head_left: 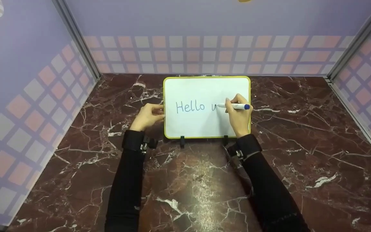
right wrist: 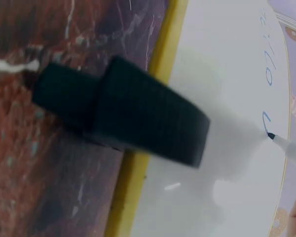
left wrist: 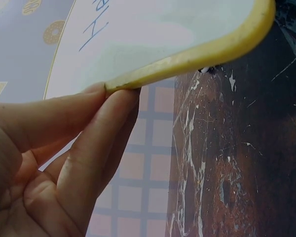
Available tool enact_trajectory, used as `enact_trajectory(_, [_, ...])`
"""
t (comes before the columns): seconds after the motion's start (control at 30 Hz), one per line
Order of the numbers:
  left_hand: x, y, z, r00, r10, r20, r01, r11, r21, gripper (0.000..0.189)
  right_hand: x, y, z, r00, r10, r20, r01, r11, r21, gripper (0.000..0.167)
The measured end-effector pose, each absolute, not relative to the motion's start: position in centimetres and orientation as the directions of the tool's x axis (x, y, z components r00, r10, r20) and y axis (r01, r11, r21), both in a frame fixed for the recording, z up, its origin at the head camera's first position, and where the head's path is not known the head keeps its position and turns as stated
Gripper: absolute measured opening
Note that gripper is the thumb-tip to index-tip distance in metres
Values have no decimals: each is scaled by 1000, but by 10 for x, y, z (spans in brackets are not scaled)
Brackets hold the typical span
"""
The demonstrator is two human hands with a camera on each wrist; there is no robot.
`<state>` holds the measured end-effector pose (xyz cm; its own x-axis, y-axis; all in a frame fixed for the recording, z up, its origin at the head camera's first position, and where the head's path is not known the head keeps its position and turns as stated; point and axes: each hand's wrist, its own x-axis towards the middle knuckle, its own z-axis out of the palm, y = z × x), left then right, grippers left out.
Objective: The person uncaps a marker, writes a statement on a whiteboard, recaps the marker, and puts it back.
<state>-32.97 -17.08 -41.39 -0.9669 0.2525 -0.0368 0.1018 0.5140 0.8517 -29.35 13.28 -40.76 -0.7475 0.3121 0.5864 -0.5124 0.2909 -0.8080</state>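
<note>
The whiteboard [head_left: 198, 125] is at the far middle of the table, its yellow frame [head_left: 206, 138] held at the near edge by two black feet [head_left: 182, 141]. How steeply it leans I can't tell. Blue writing [head_left: 190, 106] reads "Hello", and to its right an unfinished letter ends at my marker's tip [right wrist: 271, 135].

My right hand [head_left: 239, 119] pinches the marker [head_left: 239, 106] between thumb and fingers, its blue end pointing right; I judge this leaves the tip in sight and my palm off the letters. My left hand [head_left: 148, 116] has thumb and fingers clamped on the board's left edge, likely to steady it against the pen's push, and well clear of the writing.

My right hand covers part of the board's right side, over the bare surface beyond the letter. Seen from the right wrist, a dark block, seemingly one of those feet, crosses the frame and hides some of the board's near edge.

Around it all spreads the dark red marbled table [head_left: 198, 180], with a checked wall [head_left: 204, 19] behind and panels to left and right.
</note>
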Motion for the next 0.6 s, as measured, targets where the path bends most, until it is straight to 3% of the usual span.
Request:
enact_trajectory(0.17, [-331, -172, -414, -968, 250, -22, 119, 534, 837, 48, -292, 137, -408, -761, 314, 568, -494, 288, -820, 29])
enact_trajectory(0.6, [-331, -172, -416, -968, 248, -31, 106, 520, 848, 49, -296, 140, -411, -708, 394, 586, -546, 220, -808, 27])
